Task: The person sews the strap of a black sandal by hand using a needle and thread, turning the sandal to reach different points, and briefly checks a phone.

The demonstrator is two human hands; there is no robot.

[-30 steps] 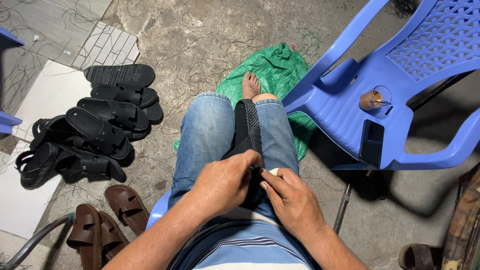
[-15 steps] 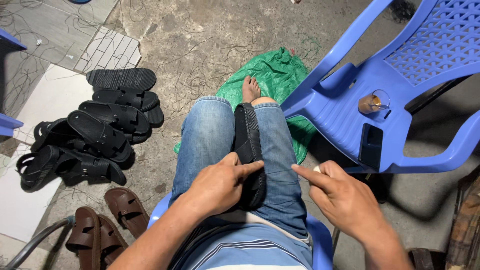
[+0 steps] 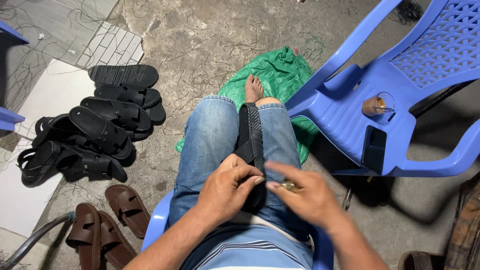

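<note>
Rough concrete floor [image 3: 200,45], pale tiles [image 3: 50,95], blue plastic chair [image 3: 400,100], green sack [image 3: 280,75], daylight

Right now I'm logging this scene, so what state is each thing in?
black sandal: clamped between knees, left hand gripping it
right hand: pinching a small metal piece
glass: upright on blue chair, holding brown drink
phone: lying flat, screen dark

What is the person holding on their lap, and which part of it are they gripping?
The left hand grips a black rubber sandal by its near end, clamped between the knees. The right hand pinches a small shiny object, too blurred to identify.
</note>
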